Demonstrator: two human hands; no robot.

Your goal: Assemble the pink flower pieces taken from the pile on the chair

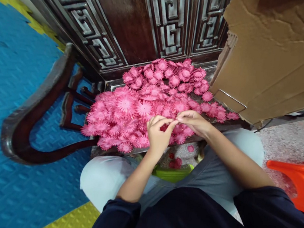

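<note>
Sleeves [211,219]: dark, nearest the lens.
Grip: left hand [158,134] and right hand [192,121] pinch one small pink piece [175,122] together, fingertips touching.
Location: above pink flower heap [153,103] on the dark carved counter [116,84].
Right side: cardboard box [276,59], orange stool [300,182].

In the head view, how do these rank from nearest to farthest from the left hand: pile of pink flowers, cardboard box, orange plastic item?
From the left hand:
1. Pile of pink flowers, directly under it.
2. Cardboard box, upper right.
3. Orange plastic item, far right edge.
</note>
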